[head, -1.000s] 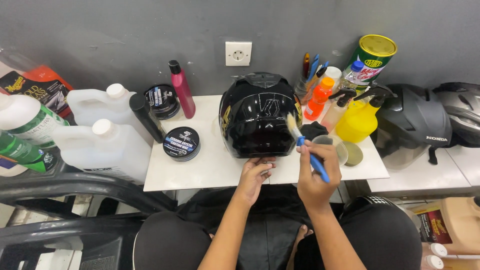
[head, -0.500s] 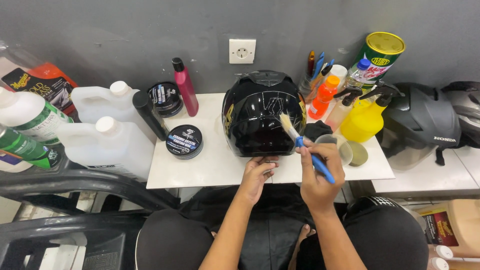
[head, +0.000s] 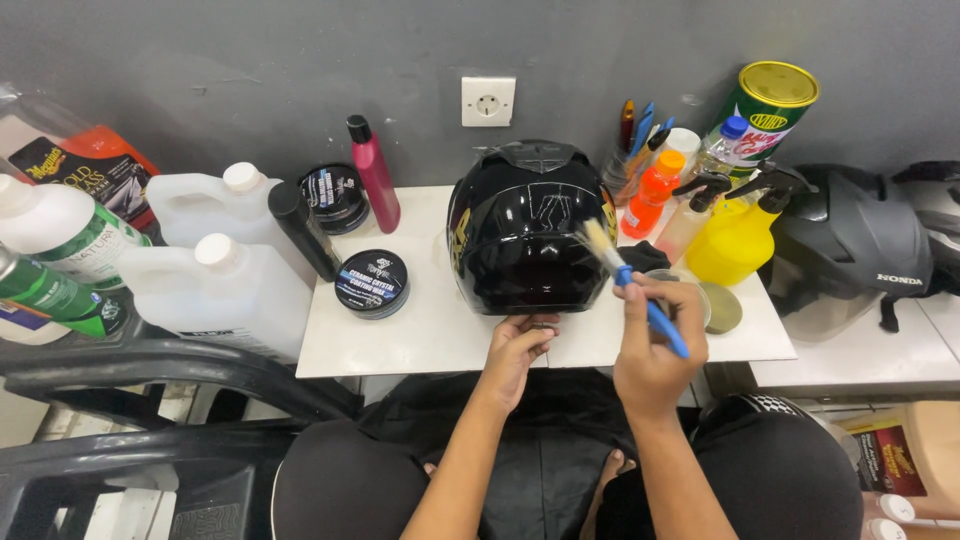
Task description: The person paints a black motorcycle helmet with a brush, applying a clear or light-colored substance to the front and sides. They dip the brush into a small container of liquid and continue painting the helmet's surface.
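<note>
A glossy black helmet stands in the middle of a small white table. My left hand rests at the helmet's near lower edge, fingers touching it. My right hand is closed around a blue-handled brush. The pale bristles point up and left, close to the helmet's right side, and I cannot tell whether they touch it.
Two round black tins, a pink bottle, a black bottle and white jugs stand left. Orange and yellow spray bottles, a green-yellow can and a dark helmet sit right. A black chair is near left.
My right hand has swung the brush leftward, from beside the helmet's right edge to closer against its side. My left hand stays at the helmet's base.
</note>
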